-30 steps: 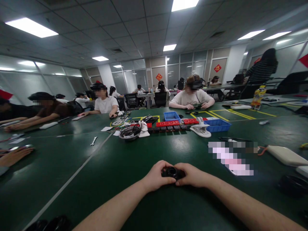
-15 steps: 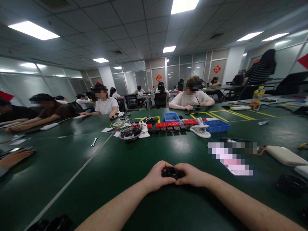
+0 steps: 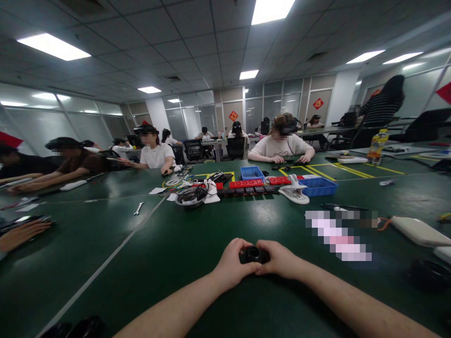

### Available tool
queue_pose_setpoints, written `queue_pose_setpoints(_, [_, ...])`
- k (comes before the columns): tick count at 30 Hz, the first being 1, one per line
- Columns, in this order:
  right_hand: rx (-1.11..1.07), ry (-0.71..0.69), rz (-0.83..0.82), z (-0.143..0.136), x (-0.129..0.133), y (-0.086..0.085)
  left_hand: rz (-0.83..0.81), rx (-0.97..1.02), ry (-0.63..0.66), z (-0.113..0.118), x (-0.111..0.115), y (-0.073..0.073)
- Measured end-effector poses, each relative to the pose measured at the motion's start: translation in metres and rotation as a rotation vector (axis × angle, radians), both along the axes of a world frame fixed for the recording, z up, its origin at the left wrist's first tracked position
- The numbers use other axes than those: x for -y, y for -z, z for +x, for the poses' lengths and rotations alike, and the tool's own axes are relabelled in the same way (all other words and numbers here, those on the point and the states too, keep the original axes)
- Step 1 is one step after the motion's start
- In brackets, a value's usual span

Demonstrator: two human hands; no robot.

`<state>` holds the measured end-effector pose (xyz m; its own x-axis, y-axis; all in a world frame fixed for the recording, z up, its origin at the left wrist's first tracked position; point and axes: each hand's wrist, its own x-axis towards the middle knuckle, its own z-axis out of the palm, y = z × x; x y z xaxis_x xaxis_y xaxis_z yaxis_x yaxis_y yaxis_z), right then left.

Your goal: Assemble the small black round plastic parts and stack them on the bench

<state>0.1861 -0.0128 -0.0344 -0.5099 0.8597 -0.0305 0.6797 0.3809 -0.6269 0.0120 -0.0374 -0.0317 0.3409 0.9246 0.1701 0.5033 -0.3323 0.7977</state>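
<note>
A small black object with a round ring-like opening on top (image 3: 254,254) sits between my two hands, over the green table (image 3: 183,300). I cannot make out its exact kind. My left hand (image 3: 233,264) is closed around its left side, fingers behind and thumb in front. From the right, my right hand (image 3: 280,259) grips it the same way, and the two thumbs meet at its near edge. Much of the object's sides is hidden by my fingers.
Ahead lie red power strips (image 3: 251,183), blue trays (image 3: 319,186), a white clamp (image 3: 294,190) and a coil of cables (image 3: 192,195). A wrench (image 3: 138,209) lies left. A white flat box (image 3: 417,230) is at right. A co-worker's hand (image 3: 26,234) rests far left; other people sit across.
Both hands stay around the black object with only slight shifts of the fingers. The whole view has moved down a little. Across the table, a co-worker's arm at left has lifted slightly.
</note>
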Motion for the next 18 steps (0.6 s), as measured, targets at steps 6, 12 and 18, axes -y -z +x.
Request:
queue_pose_setpoints(6, [0.108,0.140,0.128,-0.011,0.007,0.002,0.056,-0.042,-0.111,0.004,0.004,0.000])
queue_pose_setpoints(12, [0.212,0.235,0.241,-0.024,0.015,0.002,0.098,-0.061,-0.155,0.004,0.001,0.001])
queue_pose_setpoints(18, [0.056,0.032,0.156,-0.009,0.010,-0.006,0.077,-0.033,-0.043,-0.002,-0.004,0.001])
